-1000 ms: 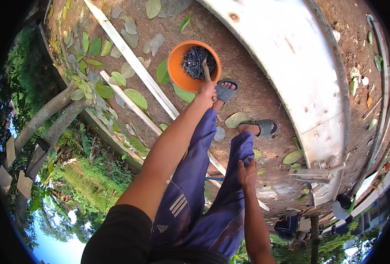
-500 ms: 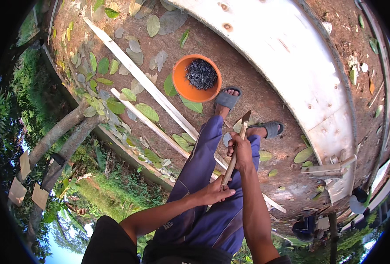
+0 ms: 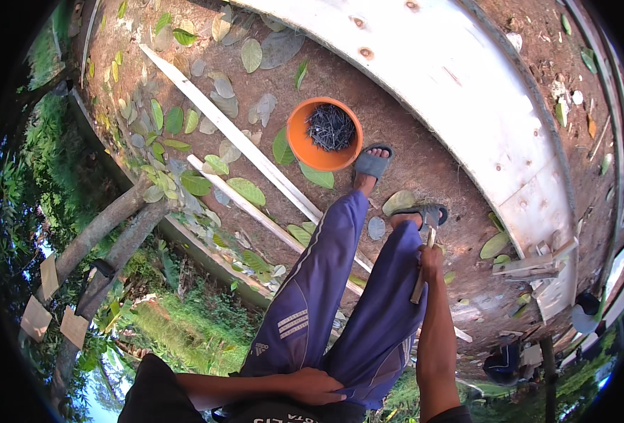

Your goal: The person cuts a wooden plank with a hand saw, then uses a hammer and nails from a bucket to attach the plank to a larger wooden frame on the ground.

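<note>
My right hand (image 3: 430, 262) is closed round the wooden handle of a hammer (image 3: 419, 290), held upright beside my right knee. Its head end lies against the dark sandal on my right foot (image 3: 433, 213) and is hard to make out. Down at my waist, my left hand (image 3: 314, 385) lies flat on the front of my purple trousers (image 3: 326, 282), fingers stretched and holding nothing. In front of my left foot stands an orange bucket (image 3: 300, 144) with many dark nails (image 3: 331, 127) in it.
A large pale wooden panel (image 3: 495, 106) curves across the far right. Two long wooden strips (image 3: 234, 134) lie on the leaf-strewn ground to the left. Short wood pieces (image 3: 530, 266) sit at the panel's near end. Tree trunks (image 3: 107, 218) rise at left.
My left hand has let go of the hammer's handle and dropped back to my waist. My right hand has carried the hammer to the right and nearer to me.
</note>
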{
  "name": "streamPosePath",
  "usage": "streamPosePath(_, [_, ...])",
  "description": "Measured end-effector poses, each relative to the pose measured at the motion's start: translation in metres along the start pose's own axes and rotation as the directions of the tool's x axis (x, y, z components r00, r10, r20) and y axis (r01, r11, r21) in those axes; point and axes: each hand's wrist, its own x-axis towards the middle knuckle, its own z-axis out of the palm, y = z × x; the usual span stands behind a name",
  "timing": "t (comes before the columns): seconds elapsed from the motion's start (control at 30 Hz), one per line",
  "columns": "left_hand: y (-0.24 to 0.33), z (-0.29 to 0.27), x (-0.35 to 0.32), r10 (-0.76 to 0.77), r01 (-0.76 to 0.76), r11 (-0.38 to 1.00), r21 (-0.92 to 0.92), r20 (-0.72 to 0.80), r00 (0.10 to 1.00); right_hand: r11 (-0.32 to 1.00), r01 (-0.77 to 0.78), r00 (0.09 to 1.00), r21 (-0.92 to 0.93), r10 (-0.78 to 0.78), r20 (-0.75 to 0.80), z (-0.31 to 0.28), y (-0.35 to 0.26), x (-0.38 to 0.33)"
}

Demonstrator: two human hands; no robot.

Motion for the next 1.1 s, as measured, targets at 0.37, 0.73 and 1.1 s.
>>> streamPosePath(0.37, [-0.119,0.072,-0.040,-0.019,-0.002,0.897,-0.442,-0.043,0.999,0.931,0.353,0.935,-0.088,-0.350,0.047,0.052,-0.075,-0.002])
streamPosePath(0.73, [-0.140,-0.402,-0.024,0.486,0.329,0.686,0.649,-0.746,0.456,0.715,0.599,0.746,-0.361,-0.662,-0.075,0.134,-0.044,0.189])
streamPosePath(1.1, [-0.208,-0.587,0.061,0.723,0.447,-0.074,0.892,-0.260,0.640,0.461,0.512,0.638,-0.725,-0.769,-0.038,0.151,-0.023,0.264])
